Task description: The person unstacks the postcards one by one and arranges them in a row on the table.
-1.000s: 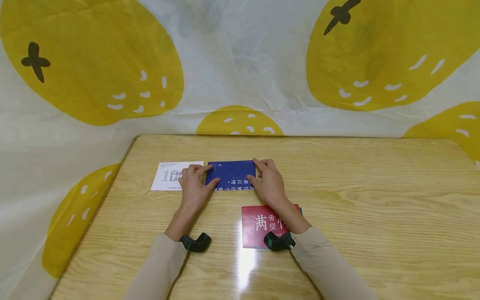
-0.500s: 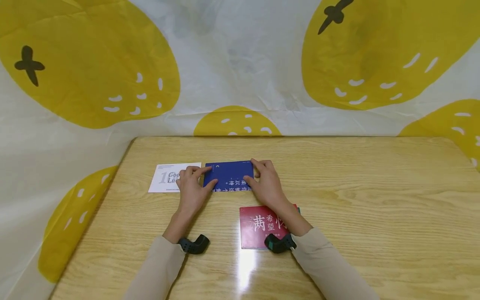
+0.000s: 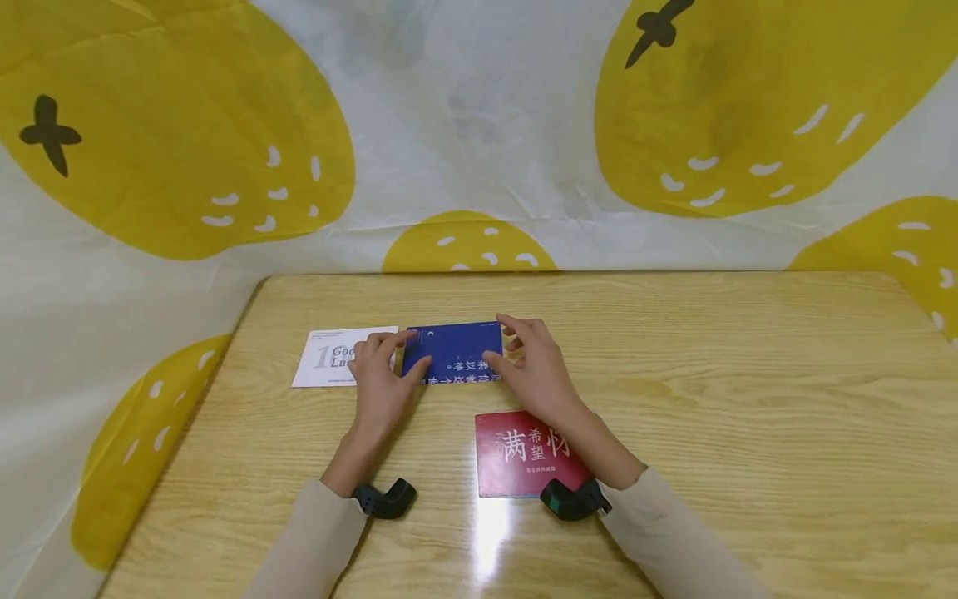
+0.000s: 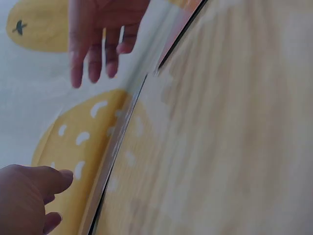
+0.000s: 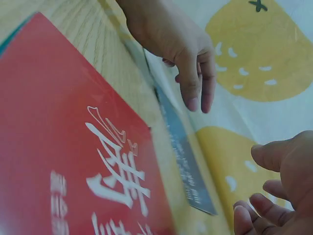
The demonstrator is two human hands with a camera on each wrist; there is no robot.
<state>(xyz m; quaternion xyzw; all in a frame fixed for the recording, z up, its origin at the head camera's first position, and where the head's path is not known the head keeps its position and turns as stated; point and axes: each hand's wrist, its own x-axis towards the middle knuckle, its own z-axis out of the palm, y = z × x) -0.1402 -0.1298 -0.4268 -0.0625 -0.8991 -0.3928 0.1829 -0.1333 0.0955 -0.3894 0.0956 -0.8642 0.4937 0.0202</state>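
Observation:
A dark blue card (image 3: 456,343) with white characters and a small moon lies flat on the table. My left hand (image 3: 380,378) is at its left end, thumb and index finger spread along that side. At the opposite end is my right hand (image 3: 545,373), its thumb and index finger likewise apart by the corners. In the right wrist view the blue card (image 5: 183,161) lies flat below both hands, and neither grips it. A white "Good Luck" card (image 3: 313,366) lies just left of the blue one, partly hidden behind my left hand.
A red card (image 3: 516,476) with white characters lies nearer me, under my right forearm; a teal edge shows beneath it in the right wrist view. The wooden table (image 3: 718,433) ends at a white curtain (image 3: 479,108) with yellow fruit prints.
The view has shifted slightly. My right wrist has moved a little to the right, uncovering more of the red card, and my fingers have eased off the blue card, which stays in place.

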